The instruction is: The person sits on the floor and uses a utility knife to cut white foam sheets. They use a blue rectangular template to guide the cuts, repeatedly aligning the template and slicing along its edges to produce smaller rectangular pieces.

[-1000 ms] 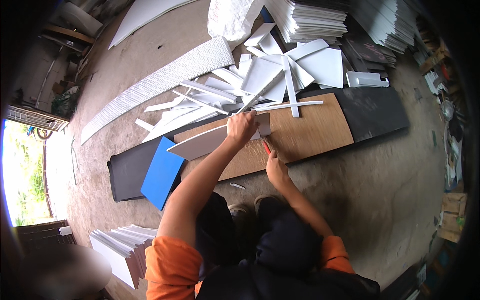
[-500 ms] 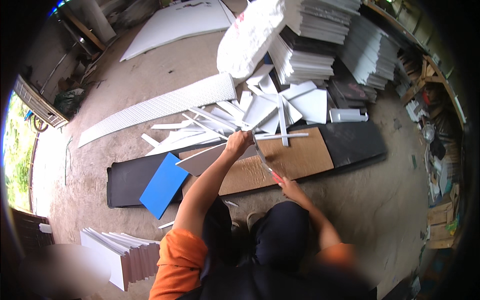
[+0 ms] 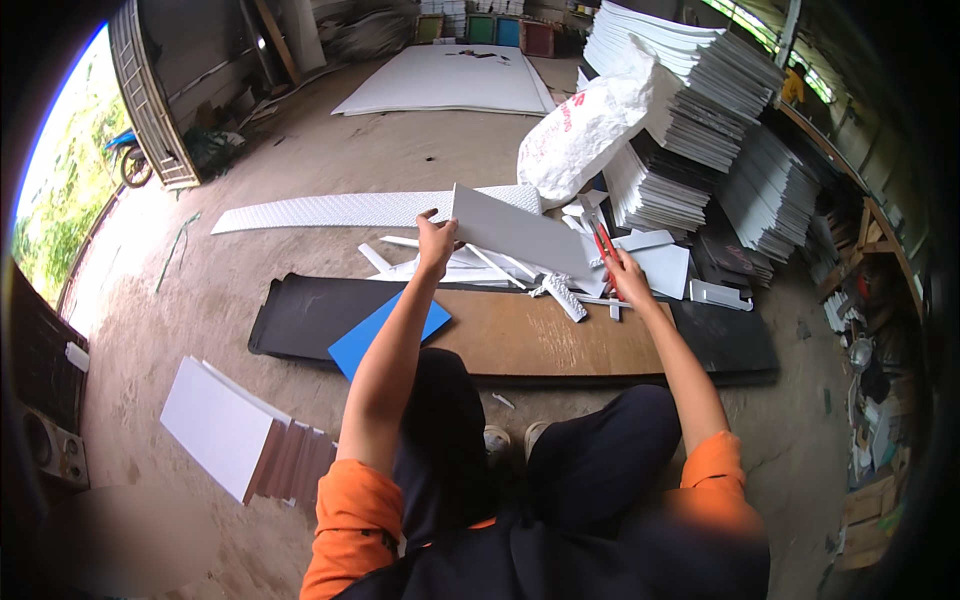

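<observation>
My left hand (image 3: 436, 243) grips the left end of a flat white-grey panel (image 3: 520, 232), thumb and fingers at its edge. The panel is held up at a tilt above a heap of white offcuts (image 3: 440, 268). In my right hand (image 3: 626, 276) is a red-handled knife (image 3: 604, 243), its blade pointing up and away near the panel's right end. Below lies a brown board (image 3: 540, 325) on a long black slab (image 3: 320, 305). A blue sheet (image 3: 385, 335) rests across the slab's left part, partly hidden by my left forearm.
Tall stacks of white panels (image 3: 690, 90) stand at the far right, with a white sack (image 3: 580, 135) leaning by them. A textured white strip (image 3: 330, 212) lies beyond the offcuts. A bundle of panels (image 3: 220, 425) stands at the near left. Clutter (image 3: 870, 370) lines the right wall.
The panel has been raised and moved farther away. My left hand has gone from its right end to its left end. My right hand has moved up and right with the knife. The view has tilted up.
</observation>
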The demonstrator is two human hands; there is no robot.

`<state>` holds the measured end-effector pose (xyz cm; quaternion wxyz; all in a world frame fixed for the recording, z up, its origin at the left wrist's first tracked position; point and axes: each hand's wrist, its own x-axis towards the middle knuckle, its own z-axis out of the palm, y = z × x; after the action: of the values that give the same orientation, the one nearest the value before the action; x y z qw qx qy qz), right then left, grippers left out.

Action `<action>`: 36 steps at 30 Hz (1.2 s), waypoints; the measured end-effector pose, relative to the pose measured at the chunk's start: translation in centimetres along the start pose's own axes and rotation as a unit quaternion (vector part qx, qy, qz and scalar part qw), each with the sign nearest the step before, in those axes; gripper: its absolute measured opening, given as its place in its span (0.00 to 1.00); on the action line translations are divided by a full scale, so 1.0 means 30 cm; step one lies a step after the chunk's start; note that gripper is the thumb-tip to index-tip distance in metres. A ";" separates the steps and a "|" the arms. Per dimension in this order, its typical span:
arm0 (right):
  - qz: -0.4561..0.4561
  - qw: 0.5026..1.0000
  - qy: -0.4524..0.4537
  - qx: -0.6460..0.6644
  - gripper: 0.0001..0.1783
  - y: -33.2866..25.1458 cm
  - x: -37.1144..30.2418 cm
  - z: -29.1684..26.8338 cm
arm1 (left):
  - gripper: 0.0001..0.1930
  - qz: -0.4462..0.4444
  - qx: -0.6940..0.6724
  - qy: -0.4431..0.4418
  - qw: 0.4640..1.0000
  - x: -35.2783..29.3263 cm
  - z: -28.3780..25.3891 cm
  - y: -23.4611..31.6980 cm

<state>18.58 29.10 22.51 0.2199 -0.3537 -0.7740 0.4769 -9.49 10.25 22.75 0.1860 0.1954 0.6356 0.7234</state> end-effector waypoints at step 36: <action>0.085 0.977 0.096 0.170 0.20 0.529 0.045 0.510 | 0.15 -0.373 -0.346 -0.096 0.856 -0.295 0.326 -0.754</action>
<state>12.69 25.90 1.46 0.3085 -0.4196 -0.6245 0.5821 3.62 16.71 1.02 0.5575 -0.0644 0.3488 0.7505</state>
